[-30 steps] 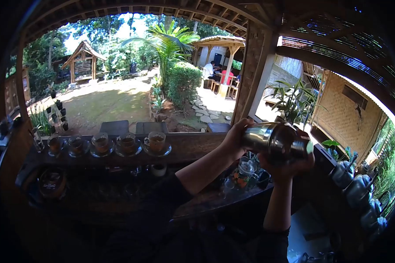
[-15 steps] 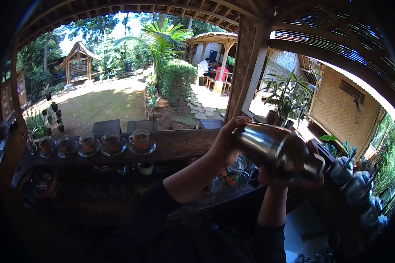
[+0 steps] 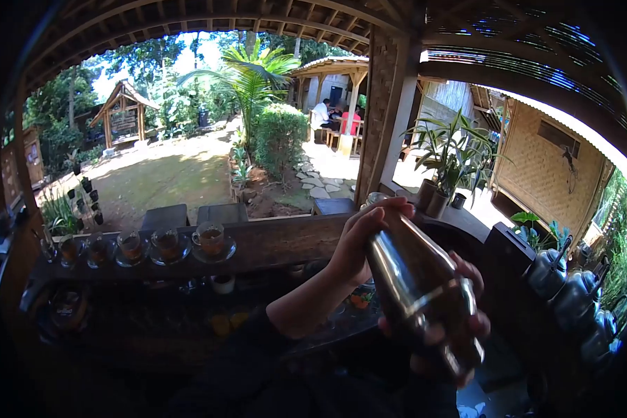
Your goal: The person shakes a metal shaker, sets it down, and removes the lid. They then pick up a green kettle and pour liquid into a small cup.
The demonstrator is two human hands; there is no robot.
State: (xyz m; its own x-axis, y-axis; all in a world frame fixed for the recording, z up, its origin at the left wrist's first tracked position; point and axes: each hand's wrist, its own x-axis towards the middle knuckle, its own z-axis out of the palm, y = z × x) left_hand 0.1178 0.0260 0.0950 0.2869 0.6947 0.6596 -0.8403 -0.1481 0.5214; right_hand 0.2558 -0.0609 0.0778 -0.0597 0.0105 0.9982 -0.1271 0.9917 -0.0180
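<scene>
A shiny metal cocktail shaker (image 3: 416, 275) is tilted between my two hands, over the right part of the counter. My left hand (image 3: 361, 240) is closed over its upper end, fingers lying across the top. Around the lower end wrap the fingers of my right hand (image 3: 478, 324), whose palm and wrist are mostly in shadow. To the left, several glass cups of brownish drink, such as the nearest glass cup (image 3: 210, 240), stand on saucers along the wooden ledge (image 3: 285, 240).
Several dark kettles (image 3: 579, 291) line the right side. Potted plants (image 3: 447, 157) stand beyond the ledge near the wooden post (image 3: 384, 111). Orange and yellow items (image 3: 230, 323) lie on the dim lower counter. Across the garden, people (image 3: 331, 117) sit under a shelter.
The shaker has swung from nearly level to a steeper tilt, its right-hand end moving down and left. Both hands have moved with it, still holding it. The camera view has shifted slightly.
</scene>
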